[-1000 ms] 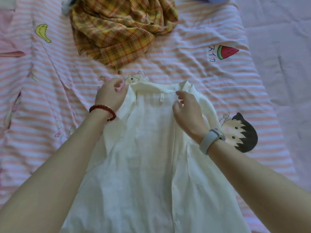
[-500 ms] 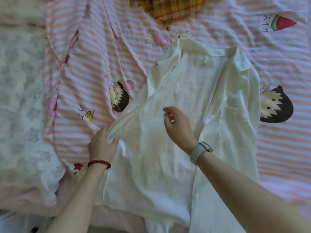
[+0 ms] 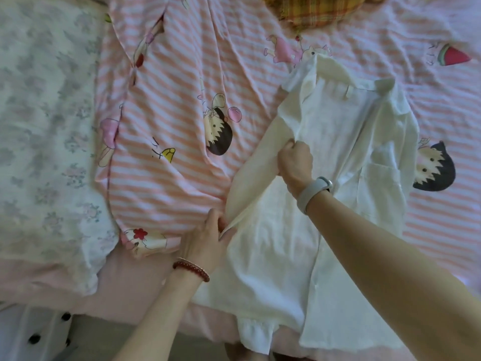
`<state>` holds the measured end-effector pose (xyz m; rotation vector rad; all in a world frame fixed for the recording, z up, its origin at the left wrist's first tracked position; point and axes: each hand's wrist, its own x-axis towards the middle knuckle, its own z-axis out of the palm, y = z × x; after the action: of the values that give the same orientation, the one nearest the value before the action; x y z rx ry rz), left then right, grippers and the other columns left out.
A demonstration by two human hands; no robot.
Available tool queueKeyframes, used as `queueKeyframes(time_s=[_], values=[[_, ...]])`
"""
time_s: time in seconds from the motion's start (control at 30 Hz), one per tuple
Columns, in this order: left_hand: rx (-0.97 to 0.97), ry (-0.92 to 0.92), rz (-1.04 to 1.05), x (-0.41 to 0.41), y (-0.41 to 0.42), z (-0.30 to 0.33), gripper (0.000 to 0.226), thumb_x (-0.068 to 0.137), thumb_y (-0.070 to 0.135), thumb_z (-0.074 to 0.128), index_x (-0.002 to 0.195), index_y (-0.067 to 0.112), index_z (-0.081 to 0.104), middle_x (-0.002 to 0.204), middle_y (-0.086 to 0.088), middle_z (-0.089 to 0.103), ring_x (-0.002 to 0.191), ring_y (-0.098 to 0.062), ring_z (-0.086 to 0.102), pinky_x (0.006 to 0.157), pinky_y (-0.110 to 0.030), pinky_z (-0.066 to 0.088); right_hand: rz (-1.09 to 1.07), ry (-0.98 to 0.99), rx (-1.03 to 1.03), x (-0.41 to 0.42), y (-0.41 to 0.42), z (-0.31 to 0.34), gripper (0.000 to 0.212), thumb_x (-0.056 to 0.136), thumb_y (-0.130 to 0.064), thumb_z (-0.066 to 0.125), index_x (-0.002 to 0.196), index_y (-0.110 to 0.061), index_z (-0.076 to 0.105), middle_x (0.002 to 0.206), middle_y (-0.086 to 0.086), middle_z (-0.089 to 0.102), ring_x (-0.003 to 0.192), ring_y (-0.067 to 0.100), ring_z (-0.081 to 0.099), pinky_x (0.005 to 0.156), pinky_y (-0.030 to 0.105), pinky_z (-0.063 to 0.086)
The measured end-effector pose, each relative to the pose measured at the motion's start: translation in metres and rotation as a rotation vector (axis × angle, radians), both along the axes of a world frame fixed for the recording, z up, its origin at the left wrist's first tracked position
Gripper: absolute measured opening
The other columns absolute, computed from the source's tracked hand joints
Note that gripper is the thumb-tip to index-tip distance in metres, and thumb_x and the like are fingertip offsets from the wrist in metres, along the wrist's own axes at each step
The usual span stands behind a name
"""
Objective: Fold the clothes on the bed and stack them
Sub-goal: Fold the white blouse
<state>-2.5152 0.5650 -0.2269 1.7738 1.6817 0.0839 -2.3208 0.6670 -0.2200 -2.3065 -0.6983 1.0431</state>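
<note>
1. We are laying the white shirt (image 3: pixel 338 152) flat on the bed (image 3: pixel 182 126), right of centre, for folding.
2. Our left hand (image 3: pixel 208 241) and right hand (image 3: pixel 295 161) are pinching its sleeve (image 3: pixel 257 168) with curled fingers, stretching it straight.
3. The plaid garment (image 3: pixel 312 9) is waiting at the top edge.

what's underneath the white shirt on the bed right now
The white shirt lies on the pink striped sheet, partly covering a cartoon print. Left hand and right hand grip its sleeve. Anything else beneath is hidden.

Matt, creased white cloth shirt (image 3: pixel 335 162) on soft striped cotton sheet (image 3: pixel 182 74)
</note>
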Motion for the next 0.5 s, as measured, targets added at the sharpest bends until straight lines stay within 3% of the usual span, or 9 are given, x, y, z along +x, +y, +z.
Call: queueKeyframes(time_s=[0.13,0.27,0.37,0.5], values=[[0.053,-0.051,-0.104,-0.001,-0.015,-0.001,0.039,0.075,0.044,0.072,0.097,0.016,0.059,0.083,0.001,0.068,0.080,-0.027,0.063,0.069,-0.032,0.038,-0.086,0.031,0.060,0.042,-0.026,0.000,0.027,0.099,-0.025,0.029,0.087,-0.010,0.048,0.077,-0.001,0.050,0.070,0.023,0.060,0.058,0.037,0.057],[0.180,-0.123,-0.203,0.001,-0.027,0.004,0.039,0.067,0.043,0.077,0.072,0.007,0.063,0.056,-0.007,0.062,0.051,-0.026,0.060,0.048,-0.031,0.042,-0.268,0.085,0.066,0.083,-0.047,-0.001,0.029,0.101,-0.023,0.031,0.090,-0.006,0.052,0.084,0.008,0.056,0.070,0.022,0.059,0.039,0.025,0.050],[0.379,-0.172,-0.221,0.006,-0.038,0.008,0.029,0.074,0.037,0.058,0.067,0.011,0.065,0.052,-0.002,0.059,0.042,-0.020,0.056,0.039,-0.021,0.041,-0.286,0.117,0.025,0.106,-0.070,-0.004,0.030,0.099,-0.025,0.036,0.092,-0.004,0.056,0.089,0.011,0.059,0.076,0.025,0.061,0.045,0.025,0.052],[0.451,-0.185,-0.334,0.024,-0.070,0.007,0.025,0.078,0.027,0.051,0.076,0.012,0.071,0.066,0.000,0.065,0.048,-0.021,0.060,0.040,-0.021,0.046,-0.182,0.302,-0.021,0.098,-0.103,-0.013,0.017,0.094,-0.023,0.050,0.093,-0.007,0.055,0.078,0.008,0.060,0.061,0.018,0.060,0.053,0.024,0.055]])
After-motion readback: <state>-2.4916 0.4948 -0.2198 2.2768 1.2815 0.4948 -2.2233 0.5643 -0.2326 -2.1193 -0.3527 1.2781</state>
